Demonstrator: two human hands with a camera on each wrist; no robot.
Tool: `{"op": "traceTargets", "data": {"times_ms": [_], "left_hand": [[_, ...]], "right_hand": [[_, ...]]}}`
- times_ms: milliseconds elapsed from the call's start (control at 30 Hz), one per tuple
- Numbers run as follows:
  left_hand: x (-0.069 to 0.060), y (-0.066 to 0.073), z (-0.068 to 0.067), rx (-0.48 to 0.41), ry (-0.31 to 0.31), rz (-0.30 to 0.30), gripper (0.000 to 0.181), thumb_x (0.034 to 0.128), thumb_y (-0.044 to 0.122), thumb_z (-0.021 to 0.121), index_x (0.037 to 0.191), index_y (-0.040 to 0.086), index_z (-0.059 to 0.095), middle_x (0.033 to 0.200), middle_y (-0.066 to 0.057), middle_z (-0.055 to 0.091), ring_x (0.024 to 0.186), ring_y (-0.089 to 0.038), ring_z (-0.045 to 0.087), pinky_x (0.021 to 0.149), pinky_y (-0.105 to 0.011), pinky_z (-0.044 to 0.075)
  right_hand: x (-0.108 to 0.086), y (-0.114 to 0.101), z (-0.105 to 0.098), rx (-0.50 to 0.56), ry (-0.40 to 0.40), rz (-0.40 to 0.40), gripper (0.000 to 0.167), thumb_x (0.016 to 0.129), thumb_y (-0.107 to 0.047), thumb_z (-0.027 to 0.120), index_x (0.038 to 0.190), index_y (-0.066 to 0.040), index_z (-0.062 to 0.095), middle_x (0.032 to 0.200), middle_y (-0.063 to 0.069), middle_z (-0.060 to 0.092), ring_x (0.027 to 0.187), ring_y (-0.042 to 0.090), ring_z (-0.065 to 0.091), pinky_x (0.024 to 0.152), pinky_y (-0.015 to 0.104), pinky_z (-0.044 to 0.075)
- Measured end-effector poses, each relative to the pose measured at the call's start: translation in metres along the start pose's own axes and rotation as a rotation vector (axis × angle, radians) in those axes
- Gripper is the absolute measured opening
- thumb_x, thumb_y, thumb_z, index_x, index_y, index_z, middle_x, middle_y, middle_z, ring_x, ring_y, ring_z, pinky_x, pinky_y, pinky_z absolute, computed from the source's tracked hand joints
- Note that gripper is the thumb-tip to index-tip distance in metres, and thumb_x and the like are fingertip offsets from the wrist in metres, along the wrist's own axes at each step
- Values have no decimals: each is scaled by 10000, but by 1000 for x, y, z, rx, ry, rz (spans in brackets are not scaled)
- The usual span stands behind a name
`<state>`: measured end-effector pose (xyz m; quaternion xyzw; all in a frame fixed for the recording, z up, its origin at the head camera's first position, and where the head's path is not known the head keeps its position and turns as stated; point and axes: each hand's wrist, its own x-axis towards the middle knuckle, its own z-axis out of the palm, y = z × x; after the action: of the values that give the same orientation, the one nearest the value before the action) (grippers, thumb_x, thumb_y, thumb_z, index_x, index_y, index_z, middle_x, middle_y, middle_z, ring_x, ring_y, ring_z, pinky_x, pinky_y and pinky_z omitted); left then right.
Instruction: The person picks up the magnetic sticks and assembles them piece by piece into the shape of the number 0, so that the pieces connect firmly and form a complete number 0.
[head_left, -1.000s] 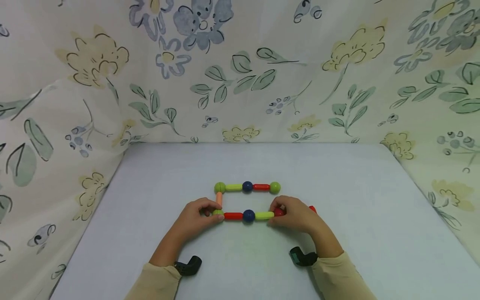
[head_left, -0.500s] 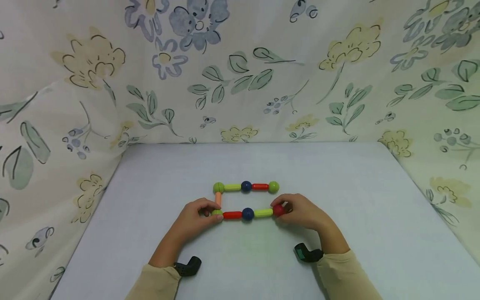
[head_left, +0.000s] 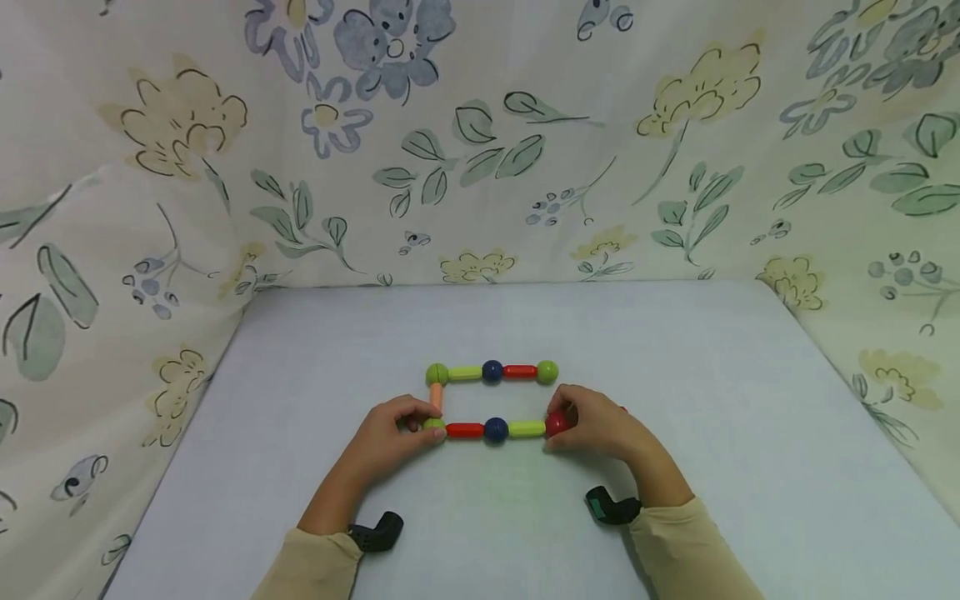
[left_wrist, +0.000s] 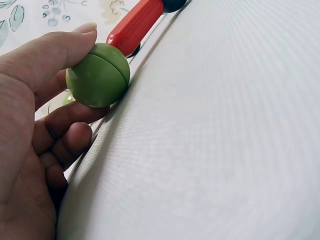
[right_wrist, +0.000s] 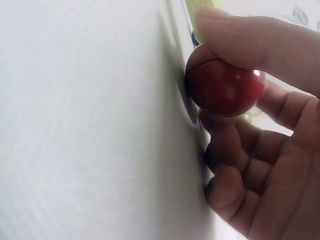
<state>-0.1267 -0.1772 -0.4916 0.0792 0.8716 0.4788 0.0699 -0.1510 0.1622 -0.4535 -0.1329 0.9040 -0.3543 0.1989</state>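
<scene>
A chain of coloured balls and rods lies on the white table. My left hand (head_left: 393,433) pinches the green ball (left_wrist: 97,75) at its near left corner between thumb and fingers. From that ball a red rod (head_left: 466,431), a blue ball (head_left: 497,430) and a yellow-green rod (head_left: 527,429) run right to a red ball (right_wrist: 225,85). My right hand (head_left: 600,425) grips this red ball, thumb on the near side. An orange rod (head_left: 437,398) leads from the left corner back to another green ball (head_left: 437,374).
The far row continues with a yellow-green rod (head_left: 466,374), a blue ball (head_left: 492,372), a red rod (head_left: 521,372) and a green end ball (head_left: 547,372). A small red piece (head_left: 624,408) peeks out behind my right hand. Floral cloth (head_left: 480,167) hangs behind the table.
My right hand keeps hold of the red ball and shifts slightly; the yellow-green rod beside it, a little tilted half a second ago, now lies straighter. My left hand stays in place.
</scene>
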Motion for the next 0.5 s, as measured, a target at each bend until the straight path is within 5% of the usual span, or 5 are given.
{"op": "traceTargets", "data": {"times_ms": [233, 500], "left_hand": [[0, 1, 0, -7, -2, 10, 232, 801, 353, 815, 1010, 294, 733, 887, 85, 631, 856, -161, 549, 739, -289, 458], [0, 2, 0, -8, 1, 14, 243, 801, 370, 812, 1015, 286, 734, 896, 91, 635, 855, -155, 548, 735, -289, 455]], "right_hand": [[-7, 3, -19, 4, -20, 50, 426, 758, -312, 848, 1104, -208, 622, 998, 12, 598, 877, 209, 539, 680, 328, 489], [-30, 34, -65, -80, 145, 147, 378, 839, -380, 760, 1101, -137, 636, 950, 47, 577, 860, 220, 521, 651, 333, 439]]}}
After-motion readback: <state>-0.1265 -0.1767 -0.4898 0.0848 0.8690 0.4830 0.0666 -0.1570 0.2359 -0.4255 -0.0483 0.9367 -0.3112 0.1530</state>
